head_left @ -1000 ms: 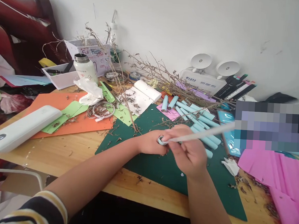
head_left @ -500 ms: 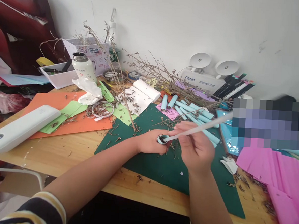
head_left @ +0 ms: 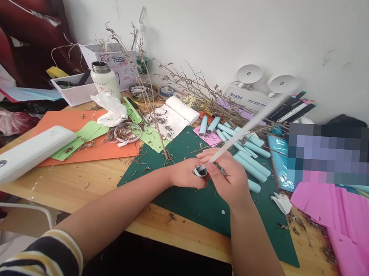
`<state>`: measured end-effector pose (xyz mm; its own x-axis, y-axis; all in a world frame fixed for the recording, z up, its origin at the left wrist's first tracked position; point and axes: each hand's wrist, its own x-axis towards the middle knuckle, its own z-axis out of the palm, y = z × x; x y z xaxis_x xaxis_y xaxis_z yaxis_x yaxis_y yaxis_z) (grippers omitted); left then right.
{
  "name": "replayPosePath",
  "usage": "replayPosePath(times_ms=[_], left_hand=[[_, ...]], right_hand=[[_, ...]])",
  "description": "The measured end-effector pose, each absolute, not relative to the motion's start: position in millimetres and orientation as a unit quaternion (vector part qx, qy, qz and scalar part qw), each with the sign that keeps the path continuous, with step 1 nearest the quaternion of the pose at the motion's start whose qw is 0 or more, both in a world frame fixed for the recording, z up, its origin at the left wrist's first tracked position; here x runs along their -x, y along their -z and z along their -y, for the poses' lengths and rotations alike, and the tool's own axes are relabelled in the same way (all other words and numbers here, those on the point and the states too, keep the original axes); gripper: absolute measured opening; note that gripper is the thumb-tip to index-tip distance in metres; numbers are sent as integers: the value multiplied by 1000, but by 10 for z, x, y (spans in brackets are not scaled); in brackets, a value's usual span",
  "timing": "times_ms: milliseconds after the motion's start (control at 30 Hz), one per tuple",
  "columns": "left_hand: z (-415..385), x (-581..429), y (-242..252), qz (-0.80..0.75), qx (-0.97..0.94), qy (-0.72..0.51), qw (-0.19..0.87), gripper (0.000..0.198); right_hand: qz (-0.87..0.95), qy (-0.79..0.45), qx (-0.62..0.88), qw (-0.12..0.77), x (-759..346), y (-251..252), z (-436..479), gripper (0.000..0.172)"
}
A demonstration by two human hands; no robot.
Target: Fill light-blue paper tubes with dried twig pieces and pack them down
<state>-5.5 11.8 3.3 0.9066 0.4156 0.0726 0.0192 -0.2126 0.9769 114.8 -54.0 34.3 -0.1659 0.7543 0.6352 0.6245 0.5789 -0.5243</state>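
Left hand [head_left: 186, 174] curls closed round tube [head_left: 197, 172], over mat [head_left: 183, 208]. Right hand [head_left: 227, 174] pinches stick [head_left: 242, 132], lower end in tube's mouth. Stick stands steeper than half a second ago; probably better aligned with tube.

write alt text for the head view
The left hand grips a blue tube over a green mat while the right hand holds a white stick, its end at the tube's opening. More blue tubes and twigs lie beyond.
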Motion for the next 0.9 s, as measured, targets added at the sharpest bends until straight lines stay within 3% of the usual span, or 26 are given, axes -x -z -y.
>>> replayPosePath(times_ms=[100,233,367,500,600,733,900], left_hand=[[-118,53,-46,-141,-756,-153,621,6],[-128,49,-22,-152,-779,-163,586,6],[-134,49,-6,-135,-770,-162,602,7],[-133,47,-11,-141,-780,-165,586,8],[-130,50,-7,-133,-763,-166,610,9],[-131,52,17,-146,-775,-166,592,10],[-139,51,24,-111,-768,-177,605,9]], right_hand=[[751,-24,433,497,-1143,-356,536,14],[783,2,433,446,-1143,-368,535,13],[771,15,424,475,-1151,-372,535,16],[787,8,432,441,-1150,-385,538,15],[770,17,421,479,-1152,-398,543,15],[786,-52,426,444,-1158,-388,540,14],[754,-92,394,517,-1178,-355,529,17]])
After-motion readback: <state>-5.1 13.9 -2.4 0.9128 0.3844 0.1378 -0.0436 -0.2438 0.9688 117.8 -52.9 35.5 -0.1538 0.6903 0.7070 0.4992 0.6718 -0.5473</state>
